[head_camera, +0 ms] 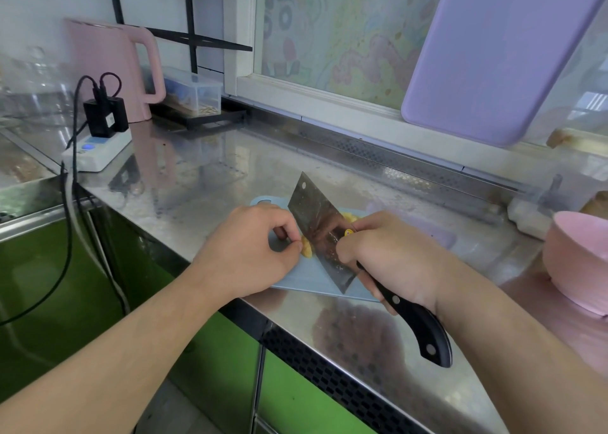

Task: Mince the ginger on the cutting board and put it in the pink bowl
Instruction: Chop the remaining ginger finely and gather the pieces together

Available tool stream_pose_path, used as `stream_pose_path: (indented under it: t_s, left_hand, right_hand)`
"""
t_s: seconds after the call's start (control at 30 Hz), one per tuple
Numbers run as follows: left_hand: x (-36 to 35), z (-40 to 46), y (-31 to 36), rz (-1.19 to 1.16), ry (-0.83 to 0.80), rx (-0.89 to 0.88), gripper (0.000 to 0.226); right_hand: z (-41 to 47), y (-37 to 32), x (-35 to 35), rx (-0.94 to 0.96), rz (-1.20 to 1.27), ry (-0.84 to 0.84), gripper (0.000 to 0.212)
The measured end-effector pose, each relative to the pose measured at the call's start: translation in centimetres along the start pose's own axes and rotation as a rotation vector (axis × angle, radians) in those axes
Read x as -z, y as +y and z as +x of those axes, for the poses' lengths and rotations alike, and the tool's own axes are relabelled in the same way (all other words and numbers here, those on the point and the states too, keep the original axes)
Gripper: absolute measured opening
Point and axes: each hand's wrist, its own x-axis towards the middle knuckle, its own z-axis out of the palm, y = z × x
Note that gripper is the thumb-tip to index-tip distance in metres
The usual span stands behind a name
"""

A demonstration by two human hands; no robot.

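- A kitchen with a stainless steel counter (204,183) under a window; green cabinet fronts sit below it, and a pale blue cutting board (306,277) lies near the counter's front edge.
- On the board lies a piece of yellow ginger (306,247); a little more yellow shows behind the blade. It looks sliced at most, not minced.
- The pink bowl (579,262) stands on the counter to the right, well apart from the board; what is inside cannot be seen.
- The left hand (253,249) has its fingers curled and its fingertips (296,246) pinch or steady the ginger, just beside the blade.
- The right hand (388,256) is wrapped high around the cleaver (320,233), forefinger and thumb on the blade near a yellow sticker; the black handle (418,325) sticks out behind the wrist.
- Likely risk: the left fingertips sit so near the edge that a cut wandering left could nick them.
- Likely risk: the ginger is small and rounded, so it may roll or skid under the blade.
- Likely risk: the board sits close to the counter's edge, and hard chopping could shift it.
- At the back left stand a pink kettle (112,68) and a power strip (98,152); a lilac board (500,55) leans at the window.
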Motion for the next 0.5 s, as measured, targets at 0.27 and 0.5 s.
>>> stream_pose_path:
  t_s: [0.27,0.5]
  left_hand:
    - [-0.02,0.0,-0.13,-0.006,0.004,0.002,0.004]
    - [-0.09,-0.04,-0.24,-0.016,0.009,-0.019,0.009]
  right_hand:
    - [-0.5,-0.26,0.1,0.016,-0.059,-0.009,0.02]
    - [-0.56,-0.39,0.21,0.0,-0.065,-0.043,0.006]
